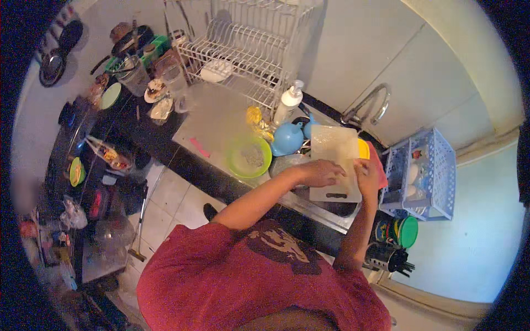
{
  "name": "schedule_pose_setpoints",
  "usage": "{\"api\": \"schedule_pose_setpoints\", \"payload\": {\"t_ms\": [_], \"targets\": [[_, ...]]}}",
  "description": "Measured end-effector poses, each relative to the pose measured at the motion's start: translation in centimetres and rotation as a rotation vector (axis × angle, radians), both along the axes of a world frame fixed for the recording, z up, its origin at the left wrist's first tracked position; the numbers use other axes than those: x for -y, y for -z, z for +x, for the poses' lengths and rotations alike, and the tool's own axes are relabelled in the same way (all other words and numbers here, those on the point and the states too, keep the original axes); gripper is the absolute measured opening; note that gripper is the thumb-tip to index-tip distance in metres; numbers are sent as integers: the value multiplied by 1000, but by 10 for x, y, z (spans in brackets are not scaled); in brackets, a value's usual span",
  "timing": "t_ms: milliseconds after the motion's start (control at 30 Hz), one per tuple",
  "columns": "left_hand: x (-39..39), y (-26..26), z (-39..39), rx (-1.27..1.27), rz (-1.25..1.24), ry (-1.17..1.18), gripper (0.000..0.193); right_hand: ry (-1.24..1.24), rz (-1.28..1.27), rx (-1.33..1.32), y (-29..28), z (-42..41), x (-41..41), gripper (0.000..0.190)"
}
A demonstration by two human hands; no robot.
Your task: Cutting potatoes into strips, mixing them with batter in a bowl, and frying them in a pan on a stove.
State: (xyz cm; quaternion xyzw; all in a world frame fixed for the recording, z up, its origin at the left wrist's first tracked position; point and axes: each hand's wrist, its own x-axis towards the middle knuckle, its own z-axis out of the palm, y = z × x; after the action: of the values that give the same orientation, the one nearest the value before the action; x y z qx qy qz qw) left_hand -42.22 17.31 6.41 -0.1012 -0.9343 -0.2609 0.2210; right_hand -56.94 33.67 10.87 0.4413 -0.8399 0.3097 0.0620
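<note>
A whitish cutting board (333, 142) with a dark handle slot lies over the sink (350, 211). My left hand (321, 173) rests palm down across the board's face, with its fingers somewhat apart. At the board's right edge, my right hand (367, 176) grips it between thumb and fingers. Behind that hand show a yellow item (363, 149) and a red item (379, 165), both partly hidden. To the board's left sit a blue rounded vessel (288, 138) and a clear or metal bowl (285, 163), the bowl partly behind my left wrist. A lime-green bowl (249, 157) stands on the steel drainboard.
A curved faucet (381, 97) rises behind the sink, near a white pump bottle (292, 99). The wire dish rack (236, 45) stands at the back. A bluish plastic basket rack (443, 178) is at the right. Cluttered counter on the left; a long-handled tool (142, 223) reaches the floor.
</note>
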Motion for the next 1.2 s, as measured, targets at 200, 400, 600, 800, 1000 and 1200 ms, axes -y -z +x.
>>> {"api": "schedule_pose_setpoints", "payload": {"t_ms": [200,400,600,800,1000,1200], "targets": [[5,-48,103,393,-44,-364,27,-60,42,184,-21,48,18,25],[9,-52,205,270,-179,-561,31,-74,-12,381,-5,68,67,28],[27,-21,282,172,398,-589,26,-379,-98,309,29,133,143,13],[46,-32,371,158,1049,-818,26,-806,-66,392,33,276,246,13],[67,-26,460,121,1093,-1028,25,-644,326,-127,92,345,319,21],[94,-27,524,79,1131,-1191,25,-546,359,-257,113,375,335,28]]}}
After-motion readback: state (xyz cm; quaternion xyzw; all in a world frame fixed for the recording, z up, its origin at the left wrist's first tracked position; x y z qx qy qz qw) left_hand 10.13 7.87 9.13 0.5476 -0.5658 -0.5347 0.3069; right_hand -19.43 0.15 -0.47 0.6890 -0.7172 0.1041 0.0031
